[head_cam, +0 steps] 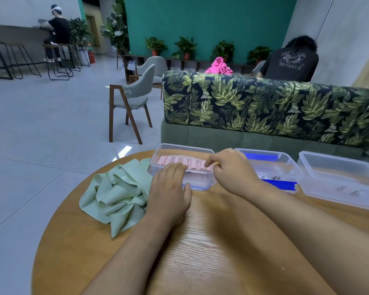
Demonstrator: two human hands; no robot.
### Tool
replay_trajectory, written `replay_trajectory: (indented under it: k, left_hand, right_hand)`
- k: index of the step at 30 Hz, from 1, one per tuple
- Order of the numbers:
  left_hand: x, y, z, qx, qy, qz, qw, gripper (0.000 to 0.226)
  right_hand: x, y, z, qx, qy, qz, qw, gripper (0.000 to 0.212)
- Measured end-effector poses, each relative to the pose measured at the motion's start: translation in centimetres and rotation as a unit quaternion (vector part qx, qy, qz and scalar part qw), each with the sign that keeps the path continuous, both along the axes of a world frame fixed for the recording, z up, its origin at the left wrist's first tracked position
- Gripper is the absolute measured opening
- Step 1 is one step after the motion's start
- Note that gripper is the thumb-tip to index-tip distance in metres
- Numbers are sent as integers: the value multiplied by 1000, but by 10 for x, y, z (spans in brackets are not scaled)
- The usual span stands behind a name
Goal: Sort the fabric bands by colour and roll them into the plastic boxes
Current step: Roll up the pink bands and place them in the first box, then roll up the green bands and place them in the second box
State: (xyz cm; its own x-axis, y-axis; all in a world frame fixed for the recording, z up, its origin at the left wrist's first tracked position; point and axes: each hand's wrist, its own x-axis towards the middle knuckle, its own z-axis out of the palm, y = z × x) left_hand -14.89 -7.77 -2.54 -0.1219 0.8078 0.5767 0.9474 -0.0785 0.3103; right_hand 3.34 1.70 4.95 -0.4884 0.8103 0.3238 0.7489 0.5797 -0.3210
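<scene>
- My left grip (169, 189) lies open, its fingers flat on the pink rolls (179, 161) and its thumb against the near wall of the pink box (200, 183).
- My right grip (230, 169) is curled, fingertips pinching the last pink roll (203, 167) at the right end of the row.
- The pink box stands on the round wooden bench (211, 241), with the rolls side by side along its middle.
- The green bands (117, 188) lie in a loose unrolled heap just left of that box.
- The second box (288, 162), to the right, holds blue bands (261, 156); the third box (320, 188) stands beside it.
</scene>
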Motion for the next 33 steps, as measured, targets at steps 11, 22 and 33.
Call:
replay_trajectory:
  k: [11, 22, 33]
  left_hand:
    - [-22, -72, 6, 89, -58, 84, 991, 42]
    - [-47, -99, -4, 103, -162, 146, 970, 60]
    - [-28, -95, -6, 64, -88, 4, 994, 56]
  right_hand:
    - [-25, -75, -55, -56, 80, 103, 990, 28]
    - [-106, -73, -83, 20, 71, 142, 987, 40]
    - [-6, -91, -90, 5, 218, 141, 966, 25]
